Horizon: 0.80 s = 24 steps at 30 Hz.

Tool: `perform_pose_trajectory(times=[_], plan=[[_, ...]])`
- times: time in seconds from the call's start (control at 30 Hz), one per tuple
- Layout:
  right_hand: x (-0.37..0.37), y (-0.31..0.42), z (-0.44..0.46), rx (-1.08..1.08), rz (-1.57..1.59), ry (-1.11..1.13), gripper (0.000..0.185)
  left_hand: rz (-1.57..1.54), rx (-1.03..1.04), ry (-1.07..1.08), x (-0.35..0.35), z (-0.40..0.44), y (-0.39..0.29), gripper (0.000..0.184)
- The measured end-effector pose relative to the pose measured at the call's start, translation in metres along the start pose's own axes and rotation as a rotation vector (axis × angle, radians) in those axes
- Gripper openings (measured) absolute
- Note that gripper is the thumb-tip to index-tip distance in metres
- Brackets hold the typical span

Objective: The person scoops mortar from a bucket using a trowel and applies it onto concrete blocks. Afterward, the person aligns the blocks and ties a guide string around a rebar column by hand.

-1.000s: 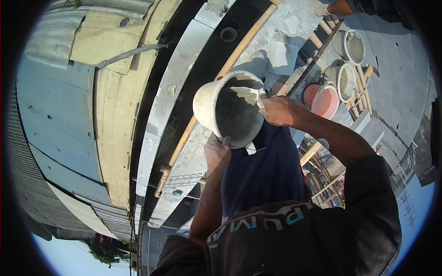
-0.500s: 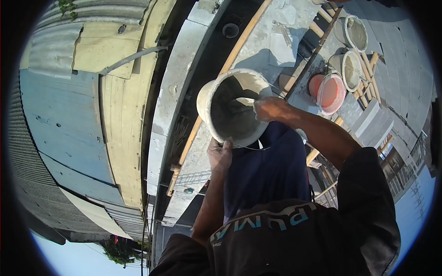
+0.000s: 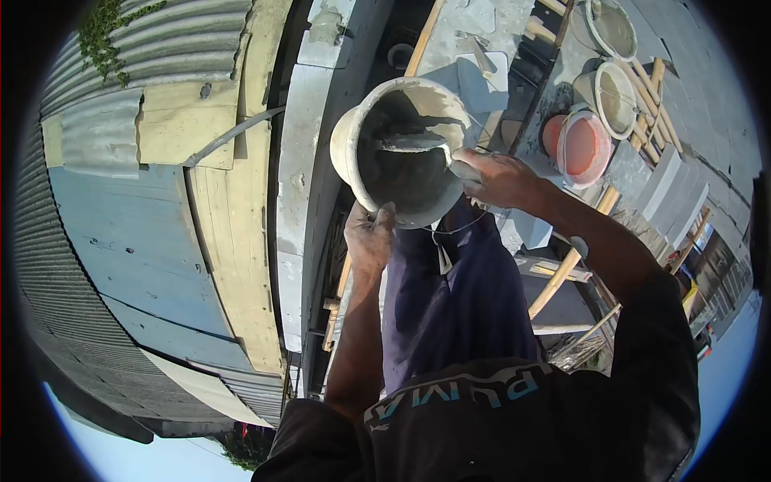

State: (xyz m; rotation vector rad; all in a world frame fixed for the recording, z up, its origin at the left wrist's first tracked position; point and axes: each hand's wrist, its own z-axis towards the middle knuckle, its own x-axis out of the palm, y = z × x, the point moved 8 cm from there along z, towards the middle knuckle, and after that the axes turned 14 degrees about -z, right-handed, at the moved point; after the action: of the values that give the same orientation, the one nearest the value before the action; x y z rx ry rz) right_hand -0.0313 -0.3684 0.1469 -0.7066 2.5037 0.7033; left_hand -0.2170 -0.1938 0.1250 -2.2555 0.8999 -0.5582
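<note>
Trowel (image 3: 411,143) sits with its handle clasped in the right hand (image 3: 499,180), its blade inside a bucket (image 3: 345,149) of grey mortar (image 3: 401,181); the left hand (image 3: 369,236) grips the bucket's near rim. Farther right are a pink bucket (image 3: 554,135) and two pale buckets (image 3: 585,88).

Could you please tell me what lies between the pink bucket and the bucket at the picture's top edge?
In the head view, another pale-rimmed bucket sits between the pink bucket and the topmost bucket.
</note>
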Motion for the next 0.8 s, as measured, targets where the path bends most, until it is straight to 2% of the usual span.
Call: perform_pose_trajectory(times=[0.07, 0.1, 0.2, 0.3, 0.4, 0.53, 0.67, 0.73, 0.8], plan=[[0.009, -0.019, -0.014, 0.048, -0.103, -0.045, 0.043, -0.012, 0.004, -0.023, 0.017, 0.008, -0.018, 0.022], [0.014, -0.028, -0.01, 0.081, -0.118, 0.058, 0.045, 0.024, 0.027, -0.04, 0.02, 0.011, -0.022, 0.021], [0.012, -0.047, -0.013, 0.159, -0.131, -0.004, 0.044, 0.136, 0.119, -0.047, 0.035, 0.021, -0.037, 0.02], [-0.023, -0.052, -0.019, 0.183, -0.236, -0.3, 0.04, 0.263, 0.164, -0.034, 0.057, 0.025, -0.049, 0.018], [-0.036, -0.075, 0.006, 0.228, -0.344, -0.295, 0.039, 0.45, 0.213, -0.02, 0.09, 0.027, -0.074, 0.017], [-0.031, -0.089, 0.045, 0.191, -0.435, -0.27, 0.039, 0.611, 0.261, -0.002, 0.119, 0.031, -0.086, 0.016], [-0.025, -0.079, 0.042, 0.001, -0.403, -0.157, 0.04, 0.587, 0.291, 0.069, 0.128, 0.034, -0.095, 0.022], [-0.024, -0.073, 0.034, -0.08, -0.333, -0.078, 0.045, 0.612, 0.21, 0.118, 0.132, 0.033, -0.095, 0.025], [-0.015, -0.078, 0.029, -0.14, -0.238, -0.021, 0.047, 0.52, 0.14, 0.16, 0.13, 0.034, -0.091, 0.009]])
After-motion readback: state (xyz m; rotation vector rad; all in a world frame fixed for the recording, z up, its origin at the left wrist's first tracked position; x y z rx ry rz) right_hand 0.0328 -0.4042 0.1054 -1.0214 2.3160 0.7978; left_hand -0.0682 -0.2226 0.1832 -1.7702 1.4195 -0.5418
